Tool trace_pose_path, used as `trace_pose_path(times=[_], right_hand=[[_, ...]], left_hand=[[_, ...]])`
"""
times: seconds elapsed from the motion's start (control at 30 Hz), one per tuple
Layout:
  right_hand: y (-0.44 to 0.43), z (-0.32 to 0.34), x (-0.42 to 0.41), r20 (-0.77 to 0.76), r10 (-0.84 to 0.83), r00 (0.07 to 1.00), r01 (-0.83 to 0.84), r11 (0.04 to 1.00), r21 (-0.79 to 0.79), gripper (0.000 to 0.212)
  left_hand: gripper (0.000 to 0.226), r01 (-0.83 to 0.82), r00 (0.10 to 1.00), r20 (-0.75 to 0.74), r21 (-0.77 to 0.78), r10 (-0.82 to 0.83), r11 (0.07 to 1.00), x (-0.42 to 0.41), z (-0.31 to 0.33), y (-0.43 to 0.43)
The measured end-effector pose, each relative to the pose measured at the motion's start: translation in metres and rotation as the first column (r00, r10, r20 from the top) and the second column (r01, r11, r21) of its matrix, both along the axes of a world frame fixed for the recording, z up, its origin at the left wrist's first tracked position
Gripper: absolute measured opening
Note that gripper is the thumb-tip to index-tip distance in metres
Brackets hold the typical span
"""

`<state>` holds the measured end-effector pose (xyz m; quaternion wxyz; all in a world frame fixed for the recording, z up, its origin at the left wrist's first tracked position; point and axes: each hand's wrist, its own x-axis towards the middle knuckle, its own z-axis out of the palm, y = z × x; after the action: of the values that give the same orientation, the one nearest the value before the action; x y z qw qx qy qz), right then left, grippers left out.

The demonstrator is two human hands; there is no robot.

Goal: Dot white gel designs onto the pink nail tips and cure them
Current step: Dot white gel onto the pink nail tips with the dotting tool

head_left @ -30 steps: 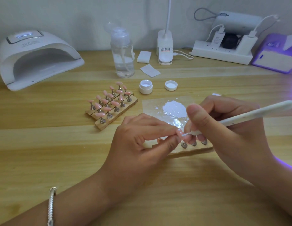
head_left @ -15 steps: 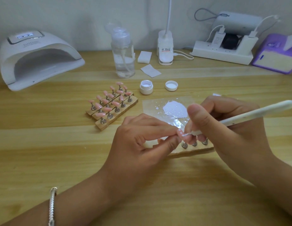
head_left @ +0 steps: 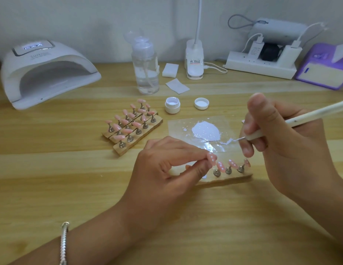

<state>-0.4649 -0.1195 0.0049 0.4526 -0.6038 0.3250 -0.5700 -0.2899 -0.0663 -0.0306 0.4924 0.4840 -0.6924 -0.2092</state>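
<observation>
Right hand (head_left: 281, 148) grips the white dotting tool (head_left: 308, 115) pen-fashion, thumb on top and fingers curled beneath. The metal point touches a thin white smear at the near right edge of the gel puddle (head_left: 206, 130), which lies on a clear film sheet (head_left: 176, 127). Left hand (head_left: 167, 169) pinches one dotted pink tip (head_left: 212, 159) between thumb and index finger. The thumb hides its stand, so I cannot tell whether it is seated or lifted. Just right of it, three more dotted tips (head_left: 232, 163) stand on metal pegs along the near wooden strip (head_left: 228, 178), below the film. Further left, three strips of plain pink tips (head_left: 132, 127) sit side by side. Behind the film are the open gel jar (head_left: 172, 105) and its lid (head_left: 201, 103). The curing lamp (head_left: 46, 73) is at far left on the table (head_left: 52, 178), display lit.
</observation>
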Motion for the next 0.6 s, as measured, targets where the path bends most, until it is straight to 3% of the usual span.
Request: trace_pose_path(times=[0.2,0.43,0.6], right_hand=[[-0.021,-0.005,-0.014,-0.028,0.000,1.000,0.001,1.000,0.019,0.039],[-0.041,-0.022,-0.031,-0.353,-0.093,0.931,0.132,0.987,0.088,0.020],[-0.042,-0.028,-0.028,-0.372,-0.127,0.919,0.142,0.990,0.013,0.035]], left_hand=[[0.006,-0.023,1.000,-0.008,0.015,0.023,1.000,-0.001,0.002,0.002],[0.006,-0.068,0.998,-0.008,0.049,0.068,0.997,0.001,0.002,0.004],[0.008,-0.076,0.997,0.009,0.071,0.075,0.995,0.001,0.002,0.003]])
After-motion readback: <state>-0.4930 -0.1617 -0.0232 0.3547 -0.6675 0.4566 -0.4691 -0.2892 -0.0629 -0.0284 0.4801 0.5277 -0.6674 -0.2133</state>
